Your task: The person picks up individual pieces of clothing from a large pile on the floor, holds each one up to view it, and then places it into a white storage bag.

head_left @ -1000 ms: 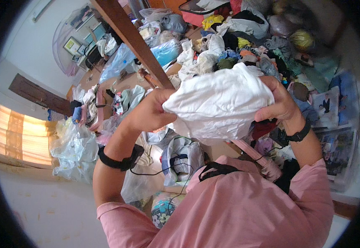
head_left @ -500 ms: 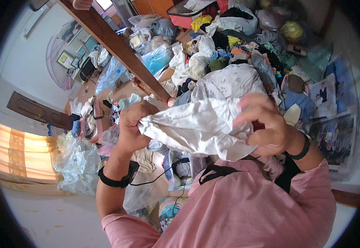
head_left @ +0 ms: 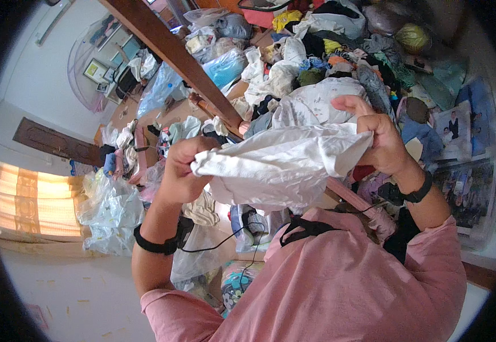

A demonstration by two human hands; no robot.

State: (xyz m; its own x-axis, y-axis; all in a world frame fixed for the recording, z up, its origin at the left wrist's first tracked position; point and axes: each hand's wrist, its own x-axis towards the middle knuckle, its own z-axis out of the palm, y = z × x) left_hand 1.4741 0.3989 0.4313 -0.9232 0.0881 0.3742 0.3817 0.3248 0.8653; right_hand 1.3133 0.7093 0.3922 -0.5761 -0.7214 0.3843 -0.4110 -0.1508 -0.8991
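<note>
White cloth (head_left: 282, 165) held up between two hands

At far left, a sunlit orange curtain (head_left: 37, 199) hangs near clear plastic bags (head_left: 111, 214). Next comes the left hand (head_left: 184, 171), its fingers curled and pinching the cloth's bunched left end. The cloth spans the middle in the air, creased and sagging, in front of the pink shirt (head_left: 339, 285); beyond it spreads a heap of clothes (head_left: 316, 82). The right hand (head_left: 386, 142) pinches the cloth's right end, one finger lifted clear. At far right lies a photo print (head_left: 452, 132)
</note>
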